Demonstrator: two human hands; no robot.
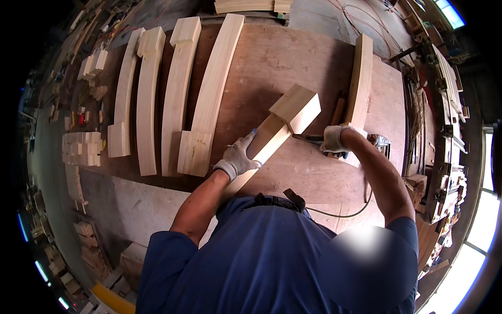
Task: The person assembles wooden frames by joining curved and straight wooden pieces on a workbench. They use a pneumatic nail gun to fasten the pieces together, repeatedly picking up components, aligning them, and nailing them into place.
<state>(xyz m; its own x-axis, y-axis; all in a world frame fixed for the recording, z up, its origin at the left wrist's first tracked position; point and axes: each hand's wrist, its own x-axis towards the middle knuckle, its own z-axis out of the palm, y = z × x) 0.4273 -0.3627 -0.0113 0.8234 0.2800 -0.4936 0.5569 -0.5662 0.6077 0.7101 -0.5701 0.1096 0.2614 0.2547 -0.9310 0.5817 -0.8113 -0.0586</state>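
Your gloved left hand [238,157] lay closed over the stiff, seemingly heavy curved wood piece [277,128] at the workbench [314,172] centre, best held mid-shaft, while your right hand [334,138], at three o'clock, was clamped on a metal tool [308,138].

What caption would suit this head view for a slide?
Gloved left hand steadies a curved wooden piece on a plywood bench while the gloved right hand grips a tool.
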